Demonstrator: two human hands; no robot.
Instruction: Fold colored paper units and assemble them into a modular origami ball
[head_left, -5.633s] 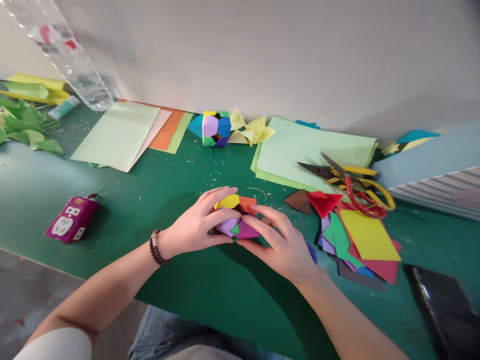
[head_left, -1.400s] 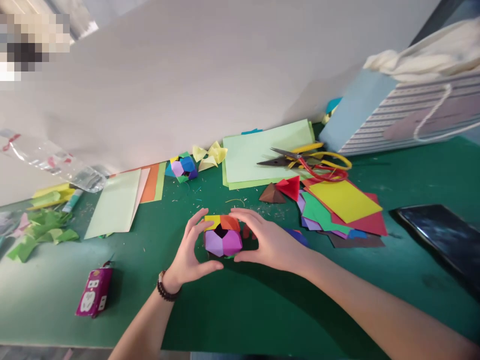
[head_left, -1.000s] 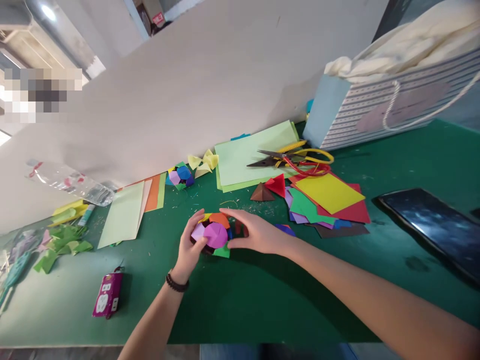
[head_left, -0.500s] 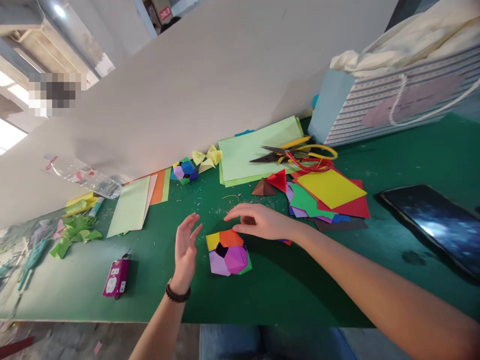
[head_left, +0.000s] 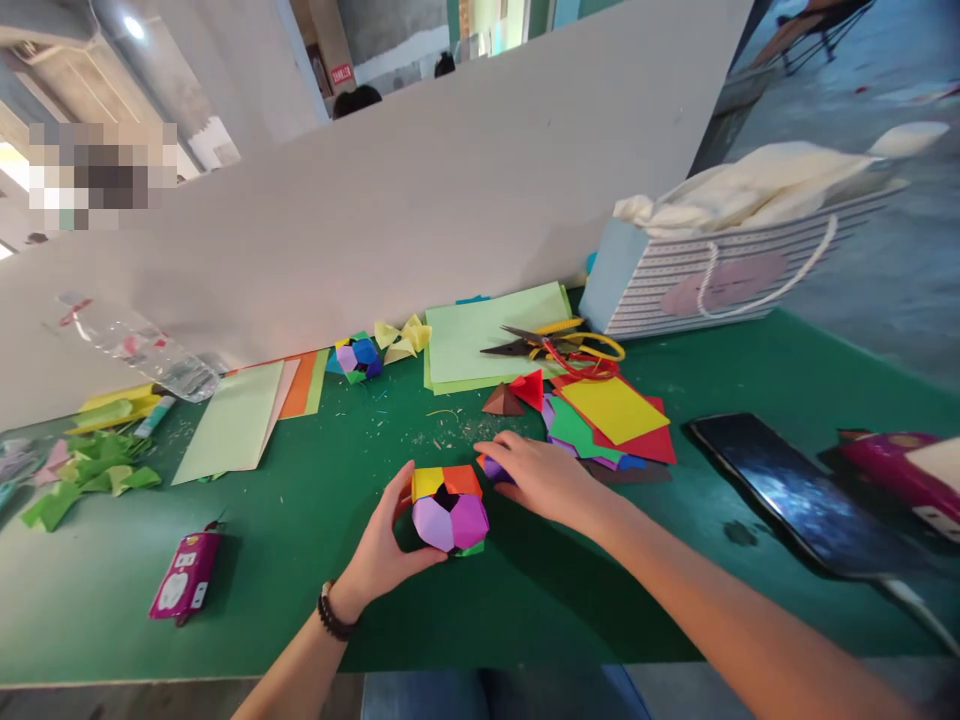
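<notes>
A multicoloured paper ball (head_left: 451,510) with yellow, orange, lilac, magenta and green faces sits on the green table near its front edge. My left hand (head_left: 390,545) grips it from the left, thumb below and fingers at the upper left. Just right of the ball, my right hand (head_left: 525,470) is closed round a small purple and orange paper piece (head_left: 493,468), mostly covered by the fingers. Behind them lie a brown folded piece (head_left: 503,401) and a red folded piece (head_left: 529,389). A smaller paper ball (head_left: 358,359) rests near the wall.
Scissors (head_left: 570,350) lie on pale green sheets (head_left: 487,335), beside coloured paper (head_left: 615,410). At the right are a phone (head_left: 787,490) and a striped bag (head_left: 675,285). A purple packet (head_left: 187,575), green scraps (head_left: 105,465) and a bottle (head_left: 150,350) are at the left.
My left hand has moved in and taken hold of the paper ball. My right hand has moved off the ball's top to its right and closed on the small piece. The view has shifted.
</notes>
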